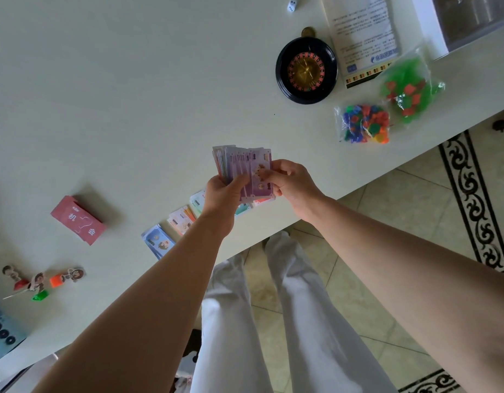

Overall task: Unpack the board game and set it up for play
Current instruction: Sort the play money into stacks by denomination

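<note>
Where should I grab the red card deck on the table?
Pinch the red card deck across its two long edges, from above: it lies flat on the table, a squared stack with nothing touching its sides.

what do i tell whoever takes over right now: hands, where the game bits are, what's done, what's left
Left hand grips a fanned wad of play money above the near edge of the table. Right hand pinches the front purple note.
Sorted note piles sit in a row along that edge, below the hands.
Done: red card deck, pawns, roulette wheel, die and rules sheet are out.
Left: sort the rest of the wad and empty the two bags of plastic pieces. No board is laid out in view.
</note>
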